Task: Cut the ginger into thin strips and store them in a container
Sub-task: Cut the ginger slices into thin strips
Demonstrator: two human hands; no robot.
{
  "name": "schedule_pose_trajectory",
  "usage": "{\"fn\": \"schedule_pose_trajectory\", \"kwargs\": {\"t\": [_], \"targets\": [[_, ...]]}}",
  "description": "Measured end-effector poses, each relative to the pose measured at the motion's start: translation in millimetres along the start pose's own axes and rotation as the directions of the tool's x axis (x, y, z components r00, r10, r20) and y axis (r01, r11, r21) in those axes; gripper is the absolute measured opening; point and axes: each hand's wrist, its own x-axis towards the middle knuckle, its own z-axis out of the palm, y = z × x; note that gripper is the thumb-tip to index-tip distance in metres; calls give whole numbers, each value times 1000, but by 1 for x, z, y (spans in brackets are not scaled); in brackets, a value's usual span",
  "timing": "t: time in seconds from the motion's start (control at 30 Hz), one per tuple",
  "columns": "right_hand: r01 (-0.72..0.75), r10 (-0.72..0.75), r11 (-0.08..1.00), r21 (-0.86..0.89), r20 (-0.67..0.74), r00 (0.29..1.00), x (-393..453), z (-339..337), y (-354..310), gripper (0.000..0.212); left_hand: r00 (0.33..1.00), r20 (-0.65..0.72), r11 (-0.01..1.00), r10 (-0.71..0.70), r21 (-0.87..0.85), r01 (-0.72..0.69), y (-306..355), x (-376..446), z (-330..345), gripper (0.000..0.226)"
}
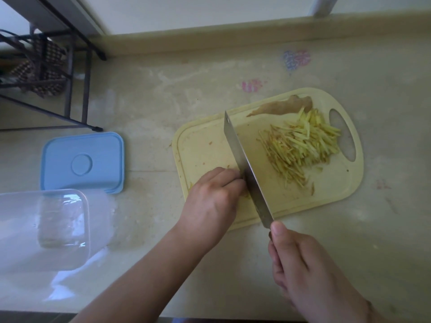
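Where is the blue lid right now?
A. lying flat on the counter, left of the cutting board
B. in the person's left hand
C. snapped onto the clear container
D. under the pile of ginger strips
A: the blue lid lies flat on the counter, left of the cutting board and just behind the open clear container.

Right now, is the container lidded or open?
Open. The blue lid lies flat on the counter behind the clear container, apart from its rim. No strips visible inside.

Home kitchen, beige stone countertop, yellow cutting board, dark wire dish rack
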Motion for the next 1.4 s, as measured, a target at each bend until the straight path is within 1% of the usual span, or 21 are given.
{"fn": "schedule_pose_trajectory", "kwargs": {"t": [0.13, 0.23, 0.33, 0.43, 0.5, 0.6, 0.63, 0.7, 0.8, 0.9, 1.1, 1.13, 1.23, 1.27, 1.3, 1.4], "targets": [[31, -31, 997, 76, -3, 1000, 15, 6, 2, 69, 999, -26, 999, 27, -33, -28, -2, 0, -2, 17], [59, -58, 997, 45, -27, 998, 19, 4, -2, 65, 998, -46, 998, 53, -20, -54, -3, -2, -3, 17], [77, -76, 997, 23, -48, 996, 20, -1, 0, 68, 998, -63, 1000, 25, -1, -26, 0, -3, -3, 14], [38, -34, 997, 63, -56, 998, 21, -13, 1, 72, 996, -90, 1000, 0, -22, -2, 4, -2, -4, 8], [5, -1, 994, 107, -41, 999, 21, -18, 0, 73, 996, -83, 999, -28, -44, 24, 5, 0, -5, 10], [-34, 29, 985, 168, 35, 999, 16, -18, -4, 63, 998, -42, 998, -43, -44, 41, 4, 0, -6, 13], [-32, 23, 984, 177, 52, 998, 13, -17, -6, 65, 999, -29, 999, -35, -37, 34, 4, 0, -6, 16], [-5, -3, 989, 148, 58, 998, 8, -14, -7, 72, 999, -25, 1000, -21, -23, 20, 3, -1, -6, 15], [23, -26, 998, 62, 46, 999, 4, -10, -7, 73, 998, -44, 999, -39, -3, 39, 2, -1, -5, 9], [24, -25, 999, 42, 26, 999, 3, -7, -4, 76, 998, -26, 999, -49, -3, 49, 2, 0, -6, 9], [83, -85, 996, -26, -65, 994, 3, 2, 1, 88, 998, 21, 998, -57, -34, 57, 1, 1, -7, 13], [86, -88, 996, -33, -70, 994, 5, 4, 0, 88, 998, 21, 997, -56, -46, 57, 1, 1, -7, 12], [91, -94, 994, -52, -60, 994, 13, 10, -4, 69, 998, 21, 996, -52, -68, 53, 0, 1, -7, 11], [89, -91, 995, -44, -50, 995, 14, 10, -5, 66, 998, 23, 996, -51, -68, 52, 0, 2, -8, 12], [87, -88, 996, -31, -43, 995, 15, 9, -6, 66, 998, 29, 996, -51, -65, 53, -1, 2, -8, 12], [56, -56, 998, 6, -24, 998, 10, 2, -6, 76, 998, 32, 997, -61, -51, 63, -1, 4, -9, 14]]}}
